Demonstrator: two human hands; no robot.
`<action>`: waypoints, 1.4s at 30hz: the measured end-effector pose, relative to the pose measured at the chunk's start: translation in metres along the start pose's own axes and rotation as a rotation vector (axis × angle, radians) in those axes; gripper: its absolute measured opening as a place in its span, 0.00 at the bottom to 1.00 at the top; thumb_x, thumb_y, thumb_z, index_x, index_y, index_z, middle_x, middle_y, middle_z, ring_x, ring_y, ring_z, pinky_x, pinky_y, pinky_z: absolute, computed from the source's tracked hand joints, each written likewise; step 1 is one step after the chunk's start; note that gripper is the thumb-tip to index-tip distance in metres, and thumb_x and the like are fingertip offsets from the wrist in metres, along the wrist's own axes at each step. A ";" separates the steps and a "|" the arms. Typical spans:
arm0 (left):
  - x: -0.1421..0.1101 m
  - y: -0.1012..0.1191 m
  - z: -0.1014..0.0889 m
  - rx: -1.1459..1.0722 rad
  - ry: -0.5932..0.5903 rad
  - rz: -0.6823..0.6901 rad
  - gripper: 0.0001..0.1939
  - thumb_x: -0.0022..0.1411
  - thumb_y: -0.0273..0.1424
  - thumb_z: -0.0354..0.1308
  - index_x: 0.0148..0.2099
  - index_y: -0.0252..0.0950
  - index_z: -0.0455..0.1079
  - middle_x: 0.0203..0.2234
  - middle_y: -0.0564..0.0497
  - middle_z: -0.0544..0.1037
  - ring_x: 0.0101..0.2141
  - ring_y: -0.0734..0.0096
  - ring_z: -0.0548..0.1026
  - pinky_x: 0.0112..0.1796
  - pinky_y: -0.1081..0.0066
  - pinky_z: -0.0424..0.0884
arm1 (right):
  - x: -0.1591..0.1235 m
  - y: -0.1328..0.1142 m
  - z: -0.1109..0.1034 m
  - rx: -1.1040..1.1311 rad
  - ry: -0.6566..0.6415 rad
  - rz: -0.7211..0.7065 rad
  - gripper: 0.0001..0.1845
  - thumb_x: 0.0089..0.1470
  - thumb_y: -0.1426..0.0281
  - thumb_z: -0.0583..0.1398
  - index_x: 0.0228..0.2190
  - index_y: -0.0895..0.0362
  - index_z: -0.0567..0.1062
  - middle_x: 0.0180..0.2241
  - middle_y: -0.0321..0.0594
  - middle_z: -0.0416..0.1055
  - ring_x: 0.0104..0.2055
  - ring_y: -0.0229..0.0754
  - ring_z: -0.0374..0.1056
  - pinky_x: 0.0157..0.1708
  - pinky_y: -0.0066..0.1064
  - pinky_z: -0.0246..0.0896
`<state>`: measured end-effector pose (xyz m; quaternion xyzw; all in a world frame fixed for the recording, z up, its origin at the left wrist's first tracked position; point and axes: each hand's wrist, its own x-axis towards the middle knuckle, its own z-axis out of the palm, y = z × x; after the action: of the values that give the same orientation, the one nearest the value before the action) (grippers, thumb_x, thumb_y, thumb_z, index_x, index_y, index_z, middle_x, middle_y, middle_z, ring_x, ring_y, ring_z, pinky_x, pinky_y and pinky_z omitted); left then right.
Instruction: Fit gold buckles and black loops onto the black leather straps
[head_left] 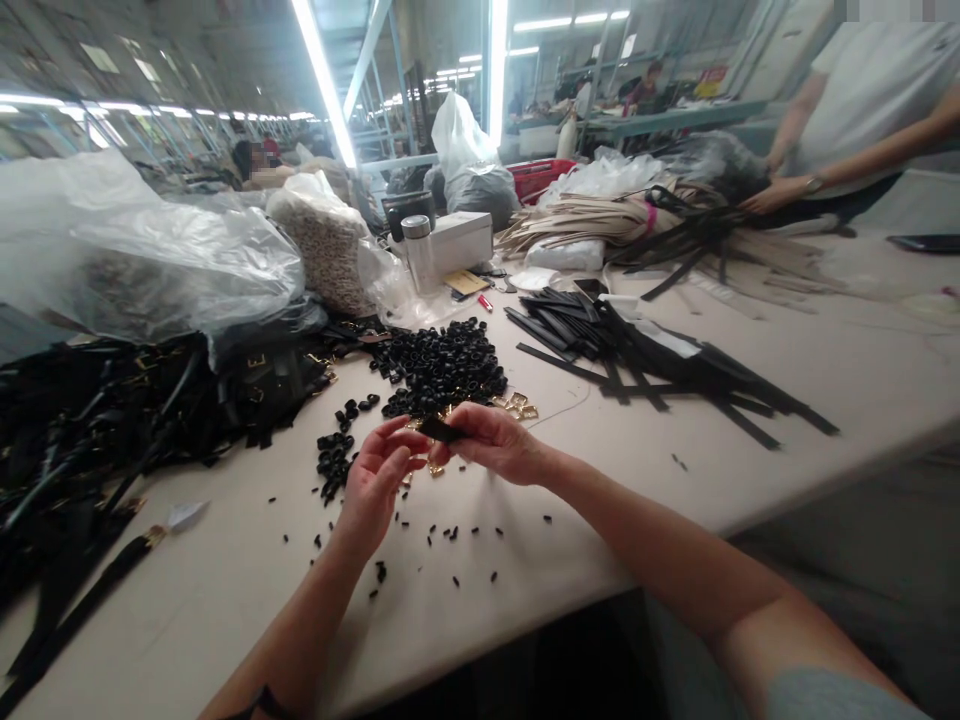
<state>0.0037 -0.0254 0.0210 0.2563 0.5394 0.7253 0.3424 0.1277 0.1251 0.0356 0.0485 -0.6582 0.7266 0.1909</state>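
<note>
My right hand [491, 440] pinches the end of a short black strap [441, 430] above the table. My left hand [375, 480] is curled close beside it, fingertips touching the strap's other end, with a small gold piece [435, 468] showing under the fingers. Just behind my hands lies a heap of black loops [442, 368] and a few gold buckles [519, 405]. Small black bits [450, 535] are scattered on the tabletop below my hands.
A pile of black straps [90, 440] fills the left side, more long black strips [637, 345] lie to the right. Clear plastic bags [150, 250], a white box [461, 240] and a metal cup [418, 250] stand behind. Another person's arms [825, 170] work on beige strips [585, 222] at the far right.
</note>
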 end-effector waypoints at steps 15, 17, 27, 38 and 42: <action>-0.001 -0.010 -0.001 0.165 -0.128 -0.227 0.18 0.52 0.40 0.66 0.41 0.33 0.71 0.22 0.51 0.75 0.22 0.72 0.73 0.28 0.71 0.71 | 0.013 0.009 -0.024 -0.190 0.686 -0.111 0.27 0.59 0.59 0.56 0.57 0.55 0.60 0.58 0.48 0.63 0.58 0.45 0.63 0.57 0.45 0.60; 0.000 -0.008 -0.002 0.157 -0.153 -0.277 0.18 0.51 0.39 0.66 0.39 0.32 0.71 0.20 0.52 0.74 0.20 0.75 0.70 0.25 0.74 0.68 | 0.012 0.004 -0.034 -0.559 0.742 -0.217 0.31 0.58 0.58 0.57 0.59 0.54 0.58 0.63 0.47 0.55 0.64 0.46 0.52 0.62 0.46 0.51; 0.001 -0.003 -0.009 0.113 -0.262 -0.396 0.14 0.53 0.38 0.65 0.37 0.33 0.72 0.18 0.54 0.71 0.18 0.78 0.67 0.22 0.78 0.62 | 0.004 0.019 -0.010 -0.888 -0.098 -0.222 0.12 0.54 0.65 0.63 0.40 0.56 0.77 0.37 0.39 0.78 0.39 0.39 0.73 0.44 0.30 0.64; 0.004 0.000 -0.013 0.060 -0.221 -0.461 0.16 0.52 0.40 0.66 0.35 0.32 0.70 0.19 0.53 0.71 0.18 0.77 0.68 0.21 0.77 0.64 | 0.001 0.028 -0.011 -0.830 -0.023 -0.196 0.10 0.51 0.67 0.65 0.36 0.56 0.78 0.34 0.37 0.77 0.34 0.36 0.72 0.37 0.25 0.63; 0.004 -0.002 -0.014 0.002 -0.198 -0.479 0.15 0.53 0.39 0.66 0.34 0.32 0.69 0.19 0.52 0.72 0.18 0.77 0.68 0.22 0.77 0.65 | 0.001 0.027 -0.009 -0.876 -0.006 -0.208 0.07 0.51 0.69 0.64 0.34 0.57 0.78 0.32 0.37 0.77 0.32 0.36 0.71 0.36 0.25 0.63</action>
<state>-0.0085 -0.0305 0.0150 0.1915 0.5491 0.5945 0.5553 0.1195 0.1320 0.0094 0.0312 -0.8959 0.3564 0.2633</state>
